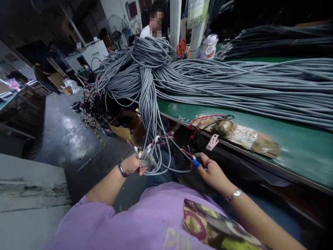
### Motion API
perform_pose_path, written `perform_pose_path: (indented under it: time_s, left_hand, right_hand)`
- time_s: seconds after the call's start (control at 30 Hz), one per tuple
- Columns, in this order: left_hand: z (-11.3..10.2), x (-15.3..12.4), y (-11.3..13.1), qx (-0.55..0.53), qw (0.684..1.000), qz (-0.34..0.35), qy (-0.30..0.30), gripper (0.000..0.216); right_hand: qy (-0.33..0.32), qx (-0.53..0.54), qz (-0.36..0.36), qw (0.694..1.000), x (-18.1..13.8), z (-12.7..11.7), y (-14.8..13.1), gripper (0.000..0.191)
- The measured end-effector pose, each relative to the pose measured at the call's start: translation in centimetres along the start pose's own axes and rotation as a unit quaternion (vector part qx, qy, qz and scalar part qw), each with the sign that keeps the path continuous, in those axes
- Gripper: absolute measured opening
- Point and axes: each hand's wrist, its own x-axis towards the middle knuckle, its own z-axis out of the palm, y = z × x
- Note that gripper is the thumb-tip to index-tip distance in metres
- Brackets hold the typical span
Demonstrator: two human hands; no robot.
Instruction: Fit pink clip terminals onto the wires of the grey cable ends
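My left hand [135,164] is closed around several grey cables whose stripped ends, with thin coloured wires, stick out above the fingers. To the right, my right hand [205,168] pinches the end of one grey cable [179,171]; its red, white and blue wires [187,151] fan out beyond the fingertips. Blue covering shows on the right thumb, and grey wrapping is on fingers of both hands. From the big looped bundle of grey cables [151,52] on the bench, a thick strand [151,100] hangs down to my hands.
Long grey cables [247,80] lie along the green bench [299,152]. A taped wooden board [244,137] with red and black leads sits at its front edge beside a pinkish clip [212,142]. An open cardboard box [127,126] stands below. A person [153,26] is behind the bundle.
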Motion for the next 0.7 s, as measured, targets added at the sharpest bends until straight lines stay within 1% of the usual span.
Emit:
perform_pose_path:
  time_s: [0.07,0.1,0.13,0.2,0.23,0.27,0.3,0.33,0.37,0.4,0.43,0.47,0.5,0.57,0.6,0.67,0.7]
  left_hand:
    - [-2.1,-2.1,0.3,0.081,0.996,-0.036,0.033,0.035]
    - [-3.3,-3.2,0.5,0.128,0.989,-0.058,0.046,0.034]
    - [-4.7,-4.3,0.8,0.192,0.976,-0.083,0.065,0.03]
    - [-7.3,-6.2,1.3,0.314,0.931,-0.139,0.126,0.021]
    - [-8.3,-6.8,1.5,0.362,0.903,-0.154,0.173,0.016]
    - [-9.0,-7.2,1.4,0.402,0.877,-0.155,0.214,0.013]
    - [-9.3,-7.3,1.2,0.419,0.859,-0.144,0.254,0.014]
    - [-9.0,-7.0,0.8,0.405,0.863,-0.133,0.272,0.016]
    - [-8.3,-6.4,0.3,0.356,0.888,-0.121,0.265,0.02]
    - [-7.1,-5.4,-0.3,0.294,0.915,-0.096,0.258,0.027]
    - [-5.5,-4.3,-0.9,0.228,0.941,-0.065,0.242,0.036]
    - [-3.6,-2.9,-1.5,0.162,0.961,-0.023,0.224,0.042]
    - [-1.5,-1.5,-2.0,0.116,0.974,0.03,0.194,0.045]
    - [2.7,1.3,-2.7,0.033,0.984,0.119,0.132,0.047]
    - [4.5,2.5,-2.8,-0.002,0.984,0.146,0.101,0.047]
    - [7.3,4.5,-2.7,-0.067,0.986,0.149,0.037,0.048]
    - [8.2,5.2,-2.6,-0.093,0.985,0.146,0.015,0.049]
  right_hand:
    - [0.005,-0.042,-0.001,0.999,0.1,-0.3,0.7,0.018]
    - [0.015,-0.068,0.004,0.998,0.2,-0.6,1.1,0.016]
    - [0.029,-0.096,0.014,0.995,0.2,-1.0,1.6,0.016]
    - [0.069,-0.144,0.049,0.986,0.0,-1.9,2.6,0.019]
    - [0.088,-0.155,0.067,0.982,-0.1,-2.4,2.9,0.021]
    - [0.106,-0.154,0.082,0.979,-0.2,-2.7,3.1,0.021]
    - [0.118,-0.137,0.088,0.98,-0.4,-2.9,2.9,0.019]
    - [0.117,-0.1,0.081,0.985,-0.6,-2.9,2.4,0.016]
    - [0.096,-0.044,0.068,0.992,-0.8,-2.7,1.6,0.017]
    - [0.057,0.023,0.063,0.996,-1.0,-2.3,0.5,0.021]
    - [0.014,0.097,0.068,0.993,-1.2,-1.9,-0.7,0.027]
    - [-0.031,0.172,0.079,0.981,-1.3,-1.4,-2.1,0.031]
    - [-0.07,0.229,0.088,0.967,-1.4,-0.9,-3.4,0.035]
    - [-0.11,0.293,0.09,0.946,-1.2,-0.3,-5.7,0.038]
    - [-0.115,0.309,0.089,0.94,-1.1,-0.2,-6.6,0.039]
    - [-0.108,0.323,0.087,0.936,-0.8,-0.1,-7.7,0.04]
    - [-0.094,0.319,0.091,0.939,-0.7,-0.1,-8.0,0.039]
